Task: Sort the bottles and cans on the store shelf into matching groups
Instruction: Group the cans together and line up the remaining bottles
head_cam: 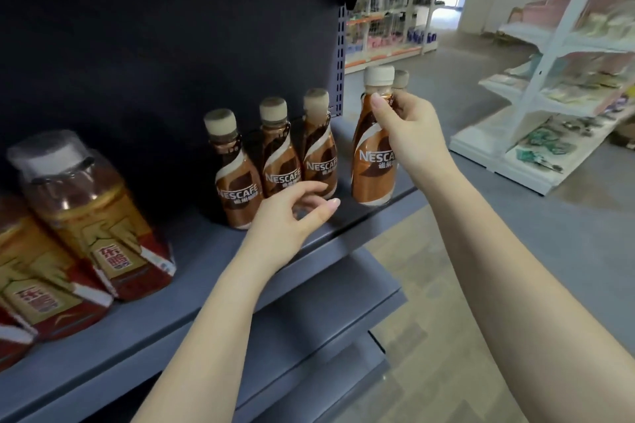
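Head view, looking down at a grey store shelf [192, 251]. Right hand [409, 134] gripping the neck of a brown Nescafé bottle [372, 161], thumb and fingers pinching it, holding it upright at the shelf's right end. Left hand [288, 213] hovering loosely open, fingers spread and curled, just before three matching coffee bottles [275, 161]. Sitting further left, amber tea bottles [99, 216] showing red-and-gold labels.

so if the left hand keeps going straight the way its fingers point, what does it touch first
Probably the third brown Nescafe coffee bottle with the beige cap in the row: the open left hand has its fingertips aimed up and right at that bottle's base. Depth is unclear, so it might pass just in front along the grey metal shelf.
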